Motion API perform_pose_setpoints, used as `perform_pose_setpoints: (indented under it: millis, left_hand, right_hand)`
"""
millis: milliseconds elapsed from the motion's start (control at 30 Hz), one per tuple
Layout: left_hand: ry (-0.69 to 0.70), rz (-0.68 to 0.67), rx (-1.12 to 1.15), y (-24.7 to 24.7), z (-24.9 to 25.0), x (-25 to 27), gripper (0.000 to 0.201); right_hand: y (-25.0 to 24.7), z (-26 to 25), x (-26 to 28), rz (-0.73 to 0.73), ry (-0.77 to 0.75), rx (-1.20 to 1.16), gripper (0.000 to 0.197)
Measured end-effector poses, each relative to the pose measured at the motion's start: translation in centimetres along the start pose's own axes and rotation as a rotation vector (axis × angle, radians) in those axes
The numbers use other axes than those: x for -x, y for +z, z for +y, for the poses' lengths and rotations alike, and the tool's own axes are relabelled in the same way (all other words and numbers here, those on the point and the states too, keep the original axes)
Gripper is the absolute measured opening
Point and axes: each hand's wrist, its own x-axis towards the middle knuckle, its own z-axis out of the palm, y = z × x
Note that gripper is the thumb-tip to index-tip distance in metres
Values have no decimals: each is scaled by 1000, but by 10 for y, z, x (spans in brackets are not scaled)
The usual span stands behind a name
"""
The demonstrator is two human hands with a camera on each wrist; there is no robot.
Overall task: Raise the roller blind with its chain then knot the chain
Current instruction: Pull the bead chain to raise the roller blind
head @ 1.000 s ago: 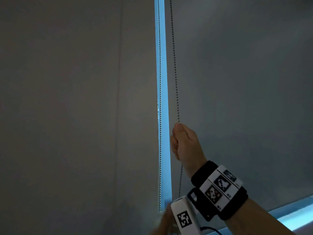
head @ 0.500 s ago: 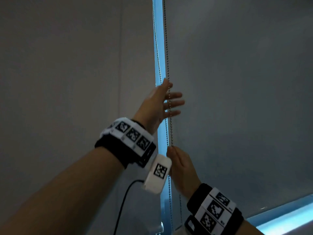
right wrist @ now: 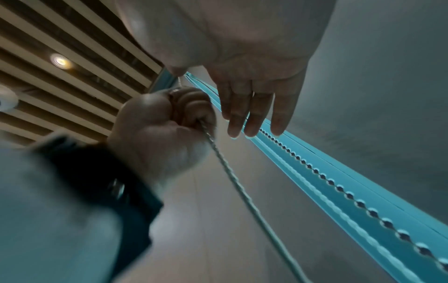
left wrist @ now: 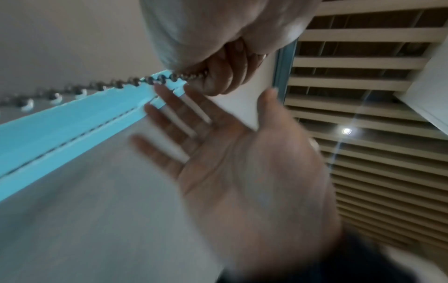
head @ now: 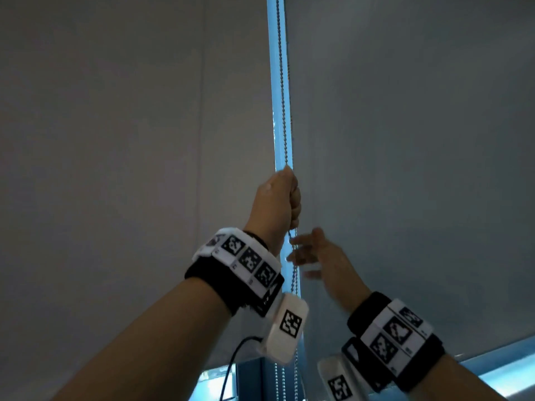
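We are mid-raise: our left hand point(head: 278, 198) fists the bead chain point(head: 282, 82) beside the roller blind point(head: 405, 140) (bottom edge low), our right hand point(head: 321, 256) splayed empty below, so next we should draw down, then regrip.

Slatted wooden ceiling point(left wrist: 363, 57) with a downlight point(left wrist: 346, 131).

Slatted wooden ceiling point(left wrist: 363, 80) overhead, with a lit recessed spotlight point(left wrist: 346, 131) among its slats; plain grey wall point(head: 115, 140) left of the window.
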Motion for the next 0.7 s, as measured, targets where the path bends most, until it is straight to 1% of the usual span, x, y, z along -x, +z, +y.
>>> perform_pose_setpoints:
  millis: [100,167,233,333,400,433,500,533,567,600,633,700]
  left_hand:
    - [-60,-12,25,2,-27,23,41]
    - [-99,-30,46,1,-39,37,46]
    - [-132,-52,41,-1,-48,49,48]
    - [-140,-45,-6,-7,-64,68,41]
    - [-122,-40,-51,-12,-84,82,41]
    - [-146,-51,-45,-14,-92,89,38]
    - [-259,-122,50,-19,-108,101,20]
    - [-304,-156,100,-22,-117,104,16]
    - [-335,-164,155,-26,-125,108,16]
    - [-354,-162,205,-29,-132,107,18]
    - [-355,-166,205,-32,-136,107,25]
    - [-371,-188,161,-36,-138,104,59]
  right_hand:
    - [0,-19,-9,29,-133,31,45]
    - [2,-31,-13,31,-196,40,38]
    - [7,-42,-18,30,-210,22,28]
    - [15,-60,-25,3,-198,-91,17]
    - [17,-69,-29,-11,-190,-78,20]
    - [19,-71,-32,-17,-177,-49,22]
    - [24,-65,-34,-20,-165,8,26]
    - [27,-58,-32,-6,-181,35,31]
    - [31,-51,-30,11,-208,56,37]
    - [34,-44,-27,24,-234,58,41]
    - [35,-37,-24,27,-249,47,43]
    - [34,-26,-20,16,-262,21,47]
